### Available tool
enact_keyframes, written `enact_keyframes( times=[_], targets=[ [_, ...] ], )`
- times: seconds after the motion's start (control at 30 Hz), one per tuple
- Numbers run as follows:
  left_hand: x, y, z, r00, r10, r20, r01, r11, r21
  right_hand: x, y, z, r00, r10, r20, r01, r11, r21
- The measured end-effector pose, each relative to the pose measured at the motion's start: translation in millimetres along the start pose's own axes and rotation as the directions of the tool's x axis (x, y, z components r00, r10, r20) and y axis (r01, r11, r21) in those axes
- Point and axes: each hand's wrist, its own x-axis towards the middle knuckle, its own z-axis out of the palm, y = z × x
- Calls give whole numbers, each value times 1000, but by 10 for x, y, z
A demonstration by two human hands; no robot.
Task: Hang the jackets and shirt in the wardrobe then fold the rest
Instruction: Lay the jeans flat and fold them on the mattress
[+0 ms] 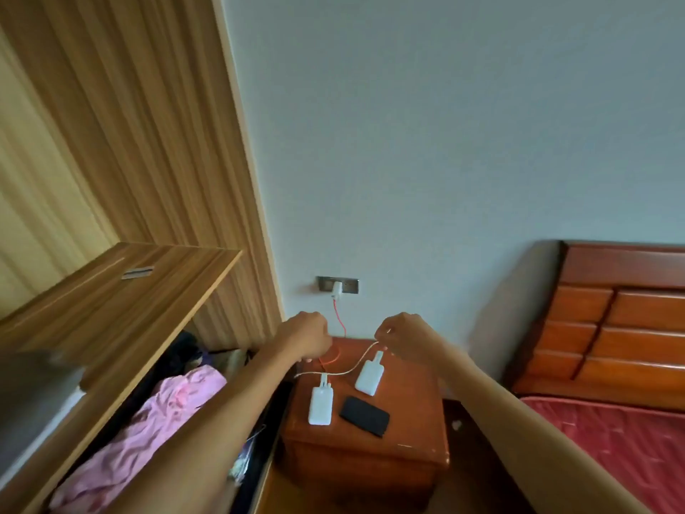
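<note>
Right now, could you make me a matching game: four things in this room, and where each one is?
Things:
1. white charger
2. pink garment
3. black flat case
4. red mattress

Places:
A. lying on the nightstand
B. plugged into the wall socket
C. below the wooden headboard
D. inside the wardrobe

Pairs: 1-B, 2-D, 3-A, 4-C.
</note>
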Motion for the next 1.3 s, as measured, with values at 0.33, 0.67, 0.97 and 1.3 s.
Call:
enact_keyframes(
  times=[0.33,0.67,0.97,1.3],
  targets=[
    [-318,3053,1218,871,358,336,-398,916,56,-2296,2308,-1058,953,267,-140,-268,963,11],
    [-1188,5584,2373,590,574,568,-758,637,143,-4651,4147,-1202,667,709,-230,-655,705,272],
    [-1922,7166,3360,227,629,744,-964,254,79,-6193,5001,-874,254,945,-207,-837,322,444],
    [-2917,8177,4236,-124,541,832,-990,-121,-70,-7512,4754,-310,-185,981,-60,-825,-121,553]
  ],
)
